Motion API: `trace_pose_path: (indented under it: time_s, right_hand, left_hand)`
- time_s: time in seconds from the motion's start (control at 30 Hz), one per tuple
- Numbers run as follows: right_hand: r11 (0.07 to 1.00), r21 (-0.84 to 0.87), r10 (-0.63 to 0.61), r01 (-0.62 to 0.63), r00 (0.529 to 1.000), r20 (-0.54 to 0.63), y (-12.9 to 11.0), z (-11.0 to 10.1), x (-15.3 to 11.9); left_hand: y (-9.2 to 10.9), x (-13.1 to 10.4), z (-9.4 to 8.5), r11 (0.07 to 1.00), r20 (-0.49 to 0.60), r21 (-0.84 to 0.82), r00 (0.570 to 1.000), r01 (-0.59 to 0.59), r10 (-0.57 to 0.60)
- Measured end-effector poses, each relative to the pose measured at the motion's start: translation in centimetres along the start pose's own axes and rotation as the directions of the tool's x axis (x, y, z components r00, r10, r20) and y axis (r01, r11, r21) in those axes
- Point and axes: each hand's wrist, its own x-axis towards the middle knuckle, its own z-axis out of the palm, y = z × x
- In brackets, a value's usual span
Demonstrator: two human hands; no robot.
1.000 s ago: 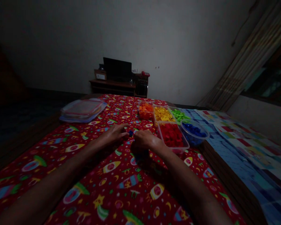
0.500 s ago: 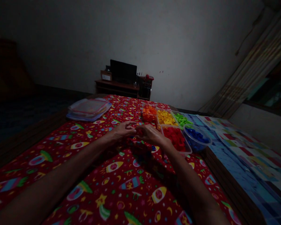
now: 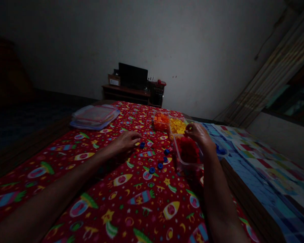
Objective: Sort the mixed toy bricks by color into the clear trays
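My left hand (image 3: 128,140) is low over the red patterned cloth (image 3: 96,182), its fingers bent and apart with nothing visible between them. A small blue piece (image 3: 142,145) lies just right of its fingertips. More small blue pieces (image 3: 152,170) are scattered on the cloth to the right. My right hand (image 3: 198,134) hovers over the far edge of a clear box of red bricks (image 3: 188,150). Its fingers are pinched together; whatever they hold is too dark to make out. Its forearm partly covers the round tub of blue bricks (image 3: 220,149).
Boxes of orange bricks (image 3: 161,120) and yellow bricks (image 3: 177,125) stand beyond the red ones. My right hand hides most of the green ones. Stacked clear lids (image 3: 95,116) lie at the left. Behind the table is a stand with a black monitor (image 3: 133,76).
My hands were together over the cloth. The right has moved right to the red-brick box, the left slightly left and down. The small blue pieces now show more plainly.
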Motion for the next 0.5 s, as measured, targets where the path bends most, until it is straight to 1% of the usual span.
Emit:
trace_pose_path:
  time_s: [0.03, 0.1, 0.17, 0.23, 0.3, 0.37, 0.43, 0.5]
  right_hand:
    - [0.999, -0.027, 0.04, -0.039, 0.999, 0.032, 0.8, -0.1, 0.0]
    - [0.996, -0.058, 0.069, -0.065, 0.995, 0.068, 2.0, -0.1, 0.0]
    - [0.996, -0.057, 0.066, -0.064, 0.997, 0.045, 2.6, -0.1, 0.1]
    - [0.997, -0.037, 0.069, -0.07, 0.997, -0.019, 2.2, -0.1, 0.2]
    - [0.999, 0.003, 0.051, -0.051, 0.994, -0.094, 0.9, 0.0, 0.4]
    - [0.997, 0.051, -0.045, 0.051, 0.991, -0.127, -1.1, 0.5, 0.5]
    - [0.978, 0.073, -0.187, 0.193, 0.979, -0.086, -3.4, 1.8, 0.2]
    - [0.953, 0.047, -0.299, 0.3, 0.954, -0.021, -5.6, 3.5, -0.6]
  left_hand:
    - [-0.2, 0.1, 0.0, 1.0, 0.011, 0.022, 1.0, 0.006, -0.006]
    - [-0.5, 0.1, 0.1, 0.999, 0.035, 0.05, 0.999, 0.022, -0.024]
    - [-0.7, 0.1, 0.2, 0.998, 0.052, 0.06, 0.998, 0.032, -0.035]
    - [-0.9, 0.2, 0.3, 0.998, 0.059, 0.061, 0.998, 0.028, -0.031]
    - [-1.2, 0.1, 0.3, 0.998, 0.066, 0.06, 0.998, 0.007, -0.011]
    - [-1.4, 0.0, 0.2, 0.998, 0.119, 0.067, 0.993, -0.011, 0.003]
    - [-1.6, -0.2, 0.0, 0.997, 0.236, 0.079, 0.972, -0.012, -0.007]
    - [-1.4, -0.6, -0.3, 0.994, 0.344, 0.111, 0.938, -0.007, -0.032]
